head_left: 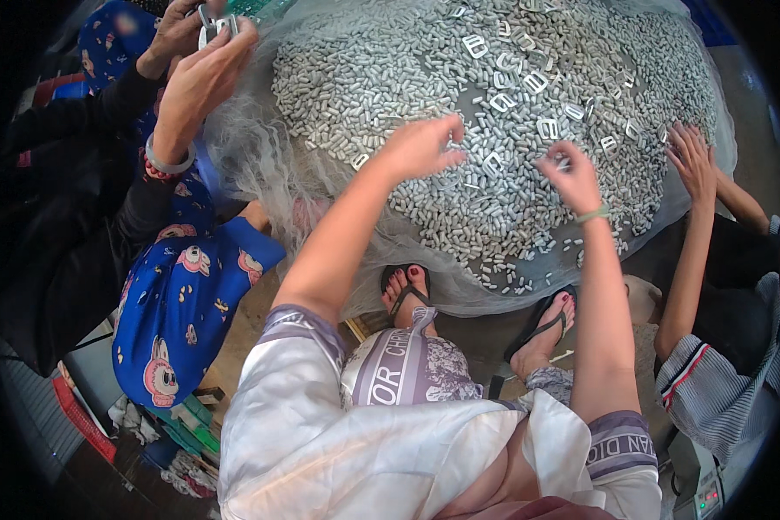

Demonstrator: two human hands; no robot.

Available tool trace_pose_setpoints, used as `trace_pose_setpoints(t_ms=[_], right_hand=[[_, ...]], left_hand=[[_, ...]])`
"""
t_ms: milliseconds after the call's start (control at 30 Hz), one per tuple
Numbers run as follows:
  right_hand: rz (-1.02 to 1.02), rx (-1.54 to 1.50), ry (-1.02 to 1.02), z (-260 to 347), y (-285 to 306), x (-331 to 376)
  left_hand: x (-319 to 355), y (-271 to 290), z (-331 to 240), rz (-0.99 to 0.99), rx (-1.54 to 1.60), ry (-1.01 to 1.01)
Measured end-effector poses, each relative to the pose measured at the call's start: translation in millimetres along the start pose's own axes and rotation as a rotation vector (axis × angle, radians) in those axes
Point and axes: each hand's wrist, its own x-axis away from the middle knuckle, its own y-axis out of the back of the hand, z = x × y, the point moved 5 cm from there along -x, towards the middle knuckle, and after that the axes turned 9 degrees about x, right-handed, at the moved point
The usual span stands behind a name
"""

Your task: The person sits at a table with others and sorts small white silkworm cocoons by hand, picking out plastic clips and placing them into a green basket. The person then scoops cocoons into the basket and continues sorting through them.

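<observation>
Many stubby grey pellets (pixel 355 97), slotted silvery buckles (pixel 536 82)

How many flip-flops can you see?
2: the left flip-flop on the wearer's left foot, the right flip-flop on the right foot. Others may be hidden.

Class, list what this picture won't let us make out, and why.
In the head view:
Pile of small grey pieces: far side cut off by the upper edge.
Right grip: anything inside, hidden by curled fingers and blur.
Left grip: fingertips blurred.
Silver metal thing, upper left: partly covered by a co-worker's fingers.
</observation>
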Motion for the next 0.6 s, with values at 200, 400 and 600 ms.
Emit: trace_pose_setpoints(t_ms=[200, 400, 600], right_hand=[[0.216, 0.39, -0.007, 57.6, -64.1, -2.3], [0.23, -0.488, -0.273, 5.4, -46.9, -20.4], [0.333, -0.656, -0.18, 28.0, -50.1, 9.6]], left_hand=[[25.6, -10.1, 15.6, -0.026, -0.118, -0.03], [20.2, 7.4, 57.9, -0.053, 1.423, 0.042], [23.0, -32.7, 8.7, -0.032, 0.426, -0.027]])
